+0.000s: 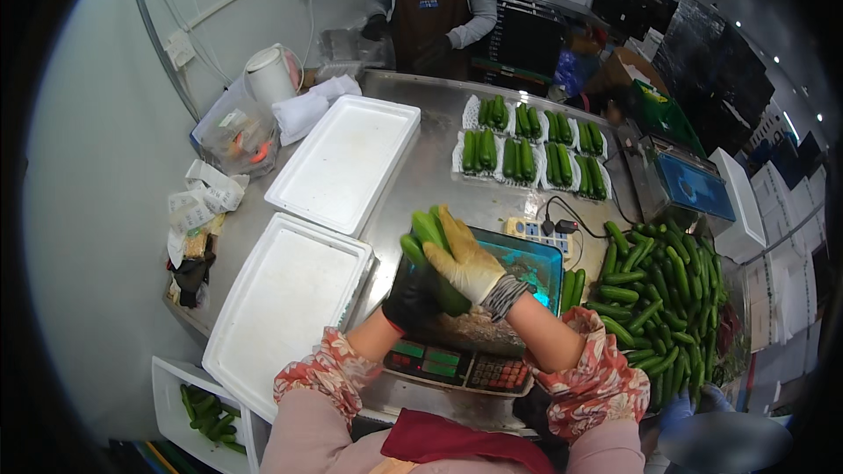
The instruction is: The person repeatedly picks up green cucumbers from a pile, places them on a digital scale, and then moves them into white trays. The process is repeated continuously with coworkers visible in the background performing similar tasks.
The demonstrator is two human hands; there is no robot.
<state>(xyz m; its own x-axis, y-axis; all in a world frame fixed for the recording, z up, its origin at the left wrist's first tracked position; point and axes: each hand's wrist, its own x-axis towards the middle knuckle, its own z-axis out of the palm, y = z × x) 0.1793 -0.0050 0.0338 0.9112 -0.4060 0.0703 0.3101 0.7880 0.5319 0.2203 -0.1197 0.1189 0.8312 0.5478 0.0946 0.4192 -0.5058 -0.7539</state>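
Several green cucumbers (421,234) are bunched between my two gloved hands, above a digital scale (507,276) with a blue-green pan. My left hand (415,299), in a black glove, grips them from below and the left. My right hand (464,257), in a yellowish glove, lies along their right side with fingers pointing away from me. Part of the bunch is hidden by the gloves. The scale's keypad and display (454,367) face me. Two cucumbers (573,288) lie just right of the scale.
A large cucumber heap (658,303) lies right, with blue gloves (681,405) at its near edge. Trays of cucumbers (519,159) stand farther back, near a power strip (520,229) and second scale (691,181). White foam trays (290,303) lie left. A person in an apron (431,13) stands opposite.
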